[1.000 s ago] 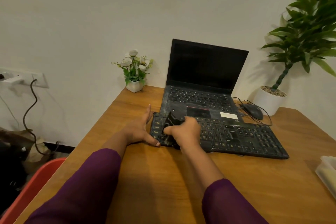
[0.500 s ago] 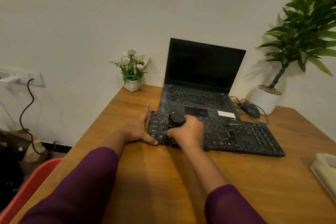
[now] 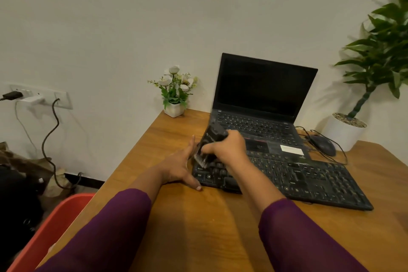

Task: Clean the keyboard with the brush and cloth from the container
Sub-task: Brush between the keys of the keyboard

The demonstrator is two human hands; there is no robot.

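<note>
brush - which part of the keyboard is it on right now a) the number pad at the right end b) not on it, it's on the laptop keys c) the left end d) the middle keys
C: the right hand holds the brush with its bristles down on the keys at the left end of the keyboard, beside the left hand that rests flat against that end.

I sat at a home-office corner: a wooden desk (image 3: 198, 223) held an open laptop (image 3: 262, 88), a keyboard (image 3: 309, 183) before it, a wired mouse (image 3: 323, 144) to its right, potted flowers (image 3: 175, 93) to its left, and a leafy plant (image 3: 379, 51) farther right.
</note>
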